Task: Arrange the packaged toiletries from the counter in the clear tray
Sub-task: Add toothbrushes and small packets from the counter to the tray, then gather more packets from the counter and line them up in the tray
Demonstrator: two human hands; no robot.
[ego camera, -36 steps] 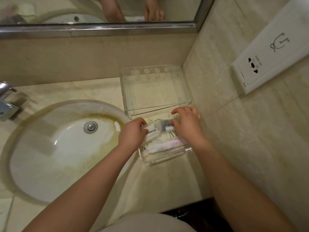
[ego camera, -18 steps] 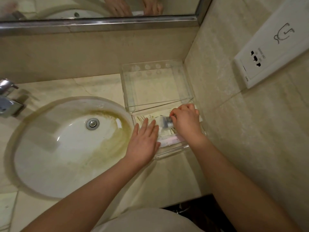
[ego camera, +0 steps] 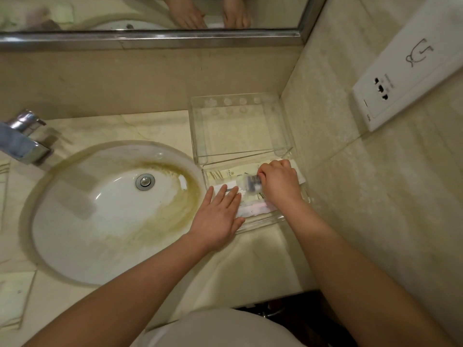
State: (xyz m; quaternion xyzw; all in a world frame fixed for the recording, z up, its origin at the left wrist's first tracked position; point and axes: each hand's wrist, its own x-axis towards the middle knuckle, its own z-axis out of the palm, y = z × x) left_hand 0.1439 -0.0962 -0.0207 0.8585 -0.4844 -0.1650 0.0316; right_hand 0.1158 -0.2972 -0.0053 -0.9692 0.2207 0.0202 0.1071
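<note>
Mostly flat white packets (ego camera: pixel 253 210) (one clear-wrapped) in clear tray (ego camera: pixel 275 220)

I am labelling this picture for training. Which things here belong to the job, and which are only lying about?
Part of the job:
- clear tray
- packaged toiletries lying in it
- small clear packet, held by the right hand
- left hand, flat on the packets

Lying about:
- sink
- tap
- wall socket
- mirror

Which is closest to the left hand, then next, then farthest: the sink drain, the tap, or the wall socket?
From the left hand:
1. Sink drain, just to its left in the basin.
2. Wall socket, up on the right wall.
3. Tap, far left past the sink.
</note>
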